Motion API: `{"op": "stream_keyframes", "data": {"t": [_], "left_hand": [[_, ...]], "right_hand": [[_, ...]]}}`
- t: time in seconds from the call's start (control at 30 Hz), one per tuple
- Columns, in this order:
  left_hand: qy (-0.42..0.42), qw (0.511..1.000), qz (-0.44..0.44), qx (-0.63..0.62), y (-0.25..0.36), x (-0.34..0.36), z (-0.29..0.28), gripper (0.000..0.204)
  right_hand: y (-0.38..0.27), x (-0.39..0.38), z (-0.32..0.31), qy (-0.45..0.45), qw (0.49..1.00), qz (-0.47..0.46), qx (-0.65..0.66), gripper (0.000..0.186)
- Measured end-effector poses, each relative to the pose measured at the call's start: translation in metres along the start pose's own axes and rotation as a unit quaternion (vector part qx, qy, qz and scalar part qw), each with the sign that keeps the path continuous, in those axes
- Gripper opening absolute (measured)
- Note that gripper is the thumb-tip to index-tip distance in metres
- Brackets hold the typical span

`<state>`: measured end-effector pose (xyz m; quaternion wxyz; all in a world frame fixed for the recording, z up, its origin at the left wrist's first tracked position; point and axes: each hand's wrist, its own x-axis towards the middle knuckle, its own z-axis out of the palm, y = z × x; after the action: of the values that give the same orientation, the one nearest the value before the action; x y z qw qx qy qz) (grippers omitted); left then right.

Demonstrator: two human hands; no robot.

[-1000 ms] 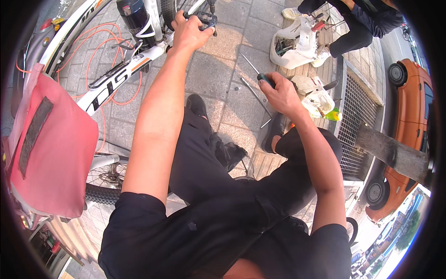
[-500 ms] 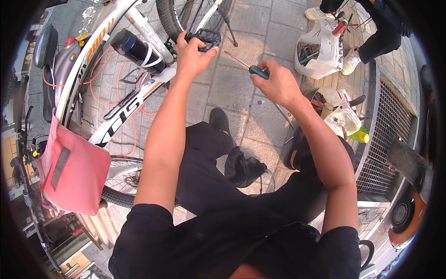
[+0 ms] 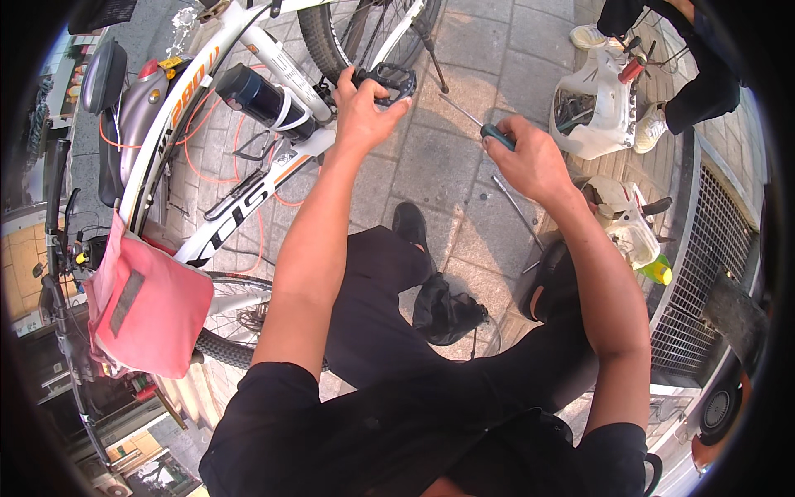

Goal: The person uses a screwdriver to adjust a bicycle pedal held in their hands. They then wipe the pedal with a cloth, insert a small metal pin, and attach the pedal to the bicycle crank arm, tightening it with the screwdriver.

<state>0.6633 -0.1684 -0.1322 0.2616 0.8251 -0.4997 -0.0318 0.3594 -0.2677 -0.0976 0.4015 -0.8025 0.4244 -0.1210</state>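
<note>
My left hand (image 3: 366, 116) is closed around the black bicycle pedal (image 3: 396, 83), fingers on its near side. The pedal belongs to a white bicycle (image 3: 248, 195) with black and orange markings. In my right hand (image 3: 530, 157) is a screwdriver (image 3: 497, 137) with a dark green handle. Its thin metal shaft points left towards the pedal, and the tip stays clear of it. Just beyond the tip is the bicycle's kickstand (image 3: 435, 62). A dark bottle (image 3: 258, 99) sits in the frame's holder, left of my left hand.
A cut white plastic container (image 3: 590, 124) of tools stands at the far right, beside another person's shoes (image 3: 651, 128). Closer lies a second white container (image 3: 633, 236) with a yellow-capped bottle (image 3: 657, 271). A metal rod (image 3: 515, 207) and a black bag (image 3: 447, 311) lie between my feet. A pink bag (image 3: 149, 306) hangs left.
The whole view has shifted, so the scene sits further right and slightly lower. My right hand has drawn the screwdriver a little away from the pedal. My left hand keeps its hold.
</note>
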Motion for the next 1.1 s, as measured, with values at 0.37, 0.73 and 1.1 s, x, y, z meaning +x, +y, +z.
{"op": "stream_keyframes", "data": {"t": [0.37,0.73,1.1], "left_hand": [[-0.027,0.999,-0.02,0.022,0.01,0.002,-0.003,0.051],[0.001,1.0,0.012,0.019,-0.004,0.005,0.006,0.048],[0.008,0.999,0.032,0.002,-0.009,0.003,0.007,0.049]], "right_hand": [[-0.004,0.0,-0.006,-0.008,1.0,0.008,-0.003,0.041],[-0.012,0.019,0.015,-0.02,1.0,0.005,-0.005,0.041],[-0.014,0.023,0.02,-0.037,0.999,-0.003,0.006,0.042]]}}
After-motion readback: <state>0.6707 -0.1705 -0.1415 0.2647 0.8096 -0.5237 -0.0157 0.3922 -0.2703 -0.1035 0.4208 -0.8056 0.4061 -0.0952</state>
